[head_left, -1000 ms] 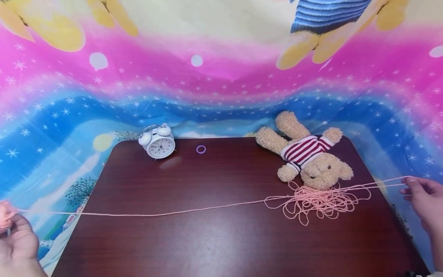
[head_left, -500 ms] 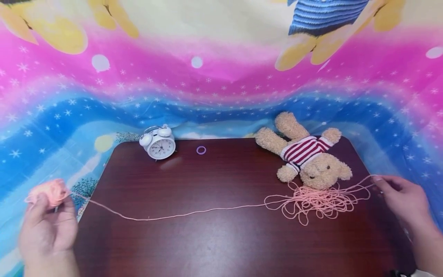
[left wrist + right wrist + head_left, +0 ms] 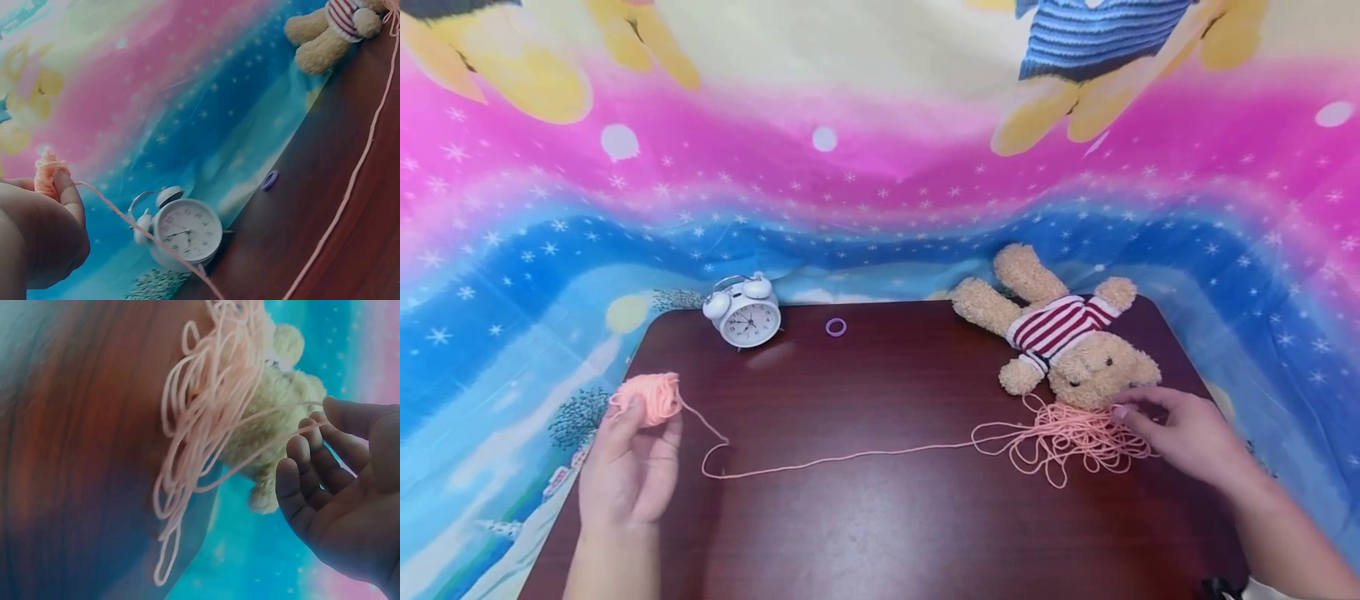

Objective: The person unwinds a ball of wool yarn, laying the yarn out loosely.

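peach yarn, a ball (image 3: 651, 397) in the left hand (image 3: 625, 475), a loose heap (image 3: 1075, 435) at the right hand (image 3: 1195, 437).
the heap lies on the desk (image 3: 865, 533) just to the left of the right hand's fingertips, its long axis running roughly side to side, close by the head of the teddy bear (image 3: 1060, 329); the right hand is much the nearer. its thumb and forefinger pinch two lengths of yarn (image 3: 287, 407) that lead from the heap, the other fingers loosely curved. the left hand's thumb and fingers pinch the ball, well apart from the heap. between them one slack strand (image 3: 850, 457) crosses the desk, bending back up to the ball.
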A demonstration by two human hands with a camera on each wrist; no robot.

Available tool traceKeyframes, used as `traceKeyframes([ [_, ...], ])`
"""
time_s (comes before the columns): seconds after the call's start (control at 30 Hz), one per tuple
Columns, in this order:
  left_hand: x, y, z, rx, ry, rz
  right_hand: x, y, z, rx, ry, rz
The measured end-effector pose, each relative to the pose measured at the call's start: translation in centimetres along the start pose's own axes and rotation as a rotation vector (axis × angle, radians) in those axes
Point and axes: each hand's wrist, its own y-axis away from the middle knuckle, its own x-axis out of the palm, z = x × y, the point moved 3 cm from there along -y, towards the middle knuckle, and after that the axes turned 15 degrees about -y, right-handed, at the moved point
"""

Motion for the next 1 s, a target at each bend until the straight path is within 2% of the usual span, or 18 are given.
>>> traceKeyframes([
  [0.17,0.5,0.1,1.4,-0.025,-0.061,0.01,0.4,-0.3,1.3,-0.075,0.007,-0.019],
  [0.4,1.1,0.1,3.4,-0.073,-0.139,0.029,1.8,-1.0,3.6,-0.095,-0.056,-0.022],
  [0.5,1.4,0.1,4.0,-0.094,-0.158,0.022,2.8,-1.5,4.7,-0.09,-0.094,0.004],
  [0.77,2.6,0.2,5.5,-0.142,-0.229,-0.011,6.3,-2.8,7.3,-0.082,-0.208,0.025],
  [1.0,3.8,0.3,7.1,-0.191,-0.313,-0.012,11.3,-4.1,9.6,-0.139,-0.371,0.046],
])
